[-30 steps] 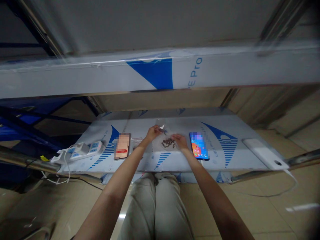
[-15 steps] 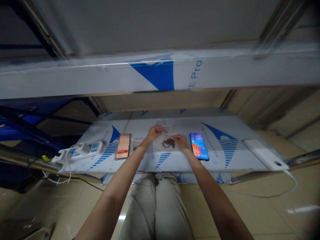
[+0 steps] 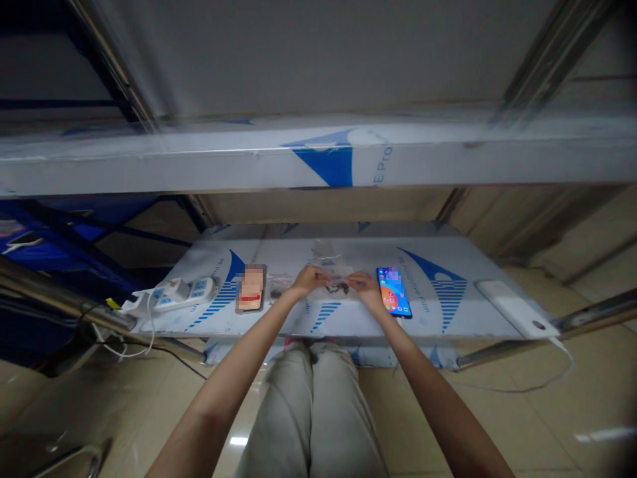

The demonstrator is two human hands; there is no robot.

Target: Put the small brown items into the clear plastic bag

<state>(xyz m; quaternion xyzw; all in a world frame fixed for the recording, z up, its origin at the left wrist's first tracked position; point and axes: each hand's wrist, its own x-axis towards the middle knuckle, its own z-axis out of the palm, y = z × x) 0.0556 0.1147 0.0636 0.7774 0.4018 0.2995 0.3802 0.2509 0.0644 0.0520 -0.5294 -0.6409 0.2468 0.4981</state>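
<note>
Both my hands reach onto the lower shelf [image 3: 438, 312] of a metal rack. My left hand [image 3: 309, 278] and my right hand [image 3: 363, 285] are closed on the two ends of a clear plastic bag [image 3: 332, 265] that lies between them. Small dark parts [image 3: 338, 288] show in or under the bag between my fingers. A lit smartphone [image 3: 393, 292] lies just right of my right hand. A second phone [image 3: 250, 288] lies face up to the left of my left hand.
A white and blue power strip [image 3: 184, 293] with cables sits at the shelf's left end. A white flat device [image 3: 515, 308] with a cord lies at the right end. An upper shelf edge [image 3: 318, 159] hangs overhead. My knees are below the shelf.
My two hands have come closer together over the dark parts, the left hand lowering the bag toward the shelf. The view has tilted slightly.
</note>
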